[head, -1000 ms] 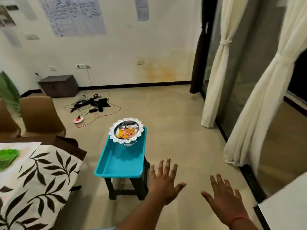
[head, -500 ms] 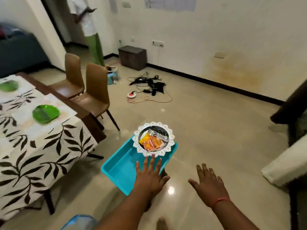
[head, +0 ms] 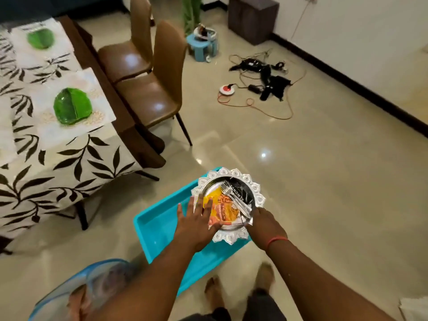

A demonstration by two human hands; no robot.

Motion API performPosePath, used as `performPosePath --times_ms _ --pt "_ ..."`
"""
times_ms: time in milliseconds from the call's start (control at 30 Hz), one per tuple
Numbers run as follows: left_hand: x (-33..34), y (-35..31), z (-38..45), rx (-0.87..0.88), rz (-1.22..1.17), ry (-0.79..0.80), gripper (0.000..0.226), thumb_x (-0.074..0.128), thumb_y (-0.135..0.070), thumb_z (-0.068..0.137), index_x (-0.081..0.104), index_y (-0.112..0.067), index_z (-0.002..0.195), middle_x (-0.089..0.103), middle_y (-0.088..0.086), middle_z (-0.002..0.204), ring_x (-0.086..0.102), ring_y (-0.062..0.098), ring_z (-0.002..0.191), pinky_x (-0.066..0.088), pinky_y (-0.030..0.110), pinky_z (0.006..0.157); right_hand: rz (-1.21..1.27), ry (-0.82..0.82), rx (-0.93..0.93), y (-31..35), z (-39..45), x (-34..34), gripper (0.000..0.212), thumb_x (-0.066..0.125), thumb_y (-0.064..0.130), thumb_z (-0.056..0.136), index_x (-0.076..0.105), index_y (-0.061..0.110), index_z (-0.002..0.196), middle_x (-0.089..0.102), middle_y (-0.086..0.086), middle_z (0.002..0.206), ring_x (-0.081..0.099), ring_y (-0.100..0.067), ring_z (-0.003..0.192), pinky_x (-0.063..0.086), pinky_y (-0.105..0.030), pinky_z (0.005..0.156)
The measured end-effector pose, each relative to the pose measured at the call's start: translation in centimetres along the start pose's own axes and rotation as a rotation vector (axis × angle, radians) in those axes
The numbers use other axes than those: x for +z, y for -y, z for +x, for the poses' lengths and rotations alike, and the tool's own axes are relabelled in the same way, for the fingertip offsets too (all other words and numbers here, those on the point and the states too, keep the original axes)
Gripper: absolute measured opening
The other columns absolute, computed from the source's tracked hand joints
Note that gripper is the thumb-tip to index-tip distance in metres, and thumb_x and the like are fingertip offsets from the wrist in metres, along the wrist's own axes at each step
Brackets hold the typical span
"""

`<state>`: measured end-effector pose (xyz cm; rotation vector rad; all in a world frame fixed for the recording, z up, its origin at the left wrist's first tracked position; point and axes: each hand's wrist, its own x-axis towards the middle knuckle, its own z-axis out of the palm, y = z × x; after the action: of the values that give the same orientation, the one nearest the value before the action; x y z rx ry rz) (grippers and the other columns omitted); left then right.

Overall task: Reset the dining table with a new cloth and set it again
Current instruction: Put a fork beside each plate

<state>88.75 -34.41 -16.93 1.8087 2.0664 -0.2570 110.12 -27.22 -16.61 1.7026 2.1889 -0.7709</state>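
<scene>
Two hands at the plate (head: 251, 188) on my teal tray (head: 159, 224): left grip (head: 196, 224) spread flat on its rim, right grip (head: 264, 224) curled around the near edge beside the forks (head: 234, 198).

**Dining table with cloth, and items staged for setting**

The tabletop (head: 125, 126) carries a white cloth (head: 69, 163) printed with black leaves, draped over its near edge. Two white placemats (head: 69, 126) lie on the cloth, each bearing a green leaf-shaped plate (head: 72, 109). Apart from the table, a silver scalloped platter (head: 231, 235) sits at the far end of a turquoise tray (head: 159, 230); it holds snack packets (head: 225, 210) and forks (head: 234, 196).
</scene>
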Motion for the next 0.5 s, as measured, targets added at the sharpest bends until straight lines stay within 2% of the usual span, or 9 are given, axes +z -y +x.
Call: performPosePath --times_ms 67,133,267,433,500 --pt "0.4 1.1 0.6 -0.096 -0.041 0.036 0.081 0.008 -0.077 0.091 -0.009 -0.032 0.157 -0.019 0.002 0.165 -0.014 0.029 0.152 -0.006 0.061 0.119 -0.02 0.032 -0.053 0.3 3.4 -0.1 0.05 0.046 0.031 0.098 0.039 0.01 0.142 0.044 -0.013 0.143 0.043 -0.031 0.129 0.04 -0.038 0.104" --pt "0.9 1.8 1.1 -0.185 -0.052 0.045 0.086 -0.004 -0.079 0.084 -0.009 -0.033 0.157 -0.019 0.001 0.165 -0.013 0.028 0.153 -0.005 0.06 0.12 0.0 0.075 -0.074 0.4 7.0 -0.1 0.04 0.045 0.024 0.096 0.046 0.009 0.133 0.048 -0.016 0.137 0.047 -0.033 0.124 0.043 -0.038 0.099" --pt "1.3 1.7 0.5 -0.367 -0.063 0.08 0.105 -0.027 -0.083 0.065 -0.009 -0.035 0.156 -0.017 0.0 0.165 -0.011 0.027 0.153 -0.002 0.06 0.12 0.033 0.156 -0.088 0.1 12.2 1.3 0.036 0.046 0.02 0.096 0.05 0.005 0.128 0.049 -0.02 0.133 0.047 -0.037 0.123 0.042 -0.04 0.099" --pt "0.4 -0.1 0.9 -0.517 -0.109 0.115 0.096 -0.016 -0.081 0.074 -0.01 -0.033 0.157 -0.018 0.001 0.165 -0.013 0.027 0.153 -0.002 0.058 0.12 -0.062 0.119 -0.128 0.1 14.3 2.7 0.037 0.042 0.025 0.099 0.049 0.006 0.13 0.049 -0.018 0.132 0.049 -0.035 0.12 0.043 -0.042 0.097" --pt "0.5 -1.3 1.1 -0.544 -0.126 0.119 0.095 -0.017 -0.081 0.074 -0.01 -0.033 0.157 -0.019 0.001 0.165 -0.013 0.027 0.153 -0.003 0.058 0.12 -0.042 0.131 -0.134 -0.1 14.7 3.1 0.036 0.043 0.023 0.098 0.047 0.006 0.13 0.049 -0.019 0.131 0.049 -0.037 0.12 0.044 -0.044 0.095"
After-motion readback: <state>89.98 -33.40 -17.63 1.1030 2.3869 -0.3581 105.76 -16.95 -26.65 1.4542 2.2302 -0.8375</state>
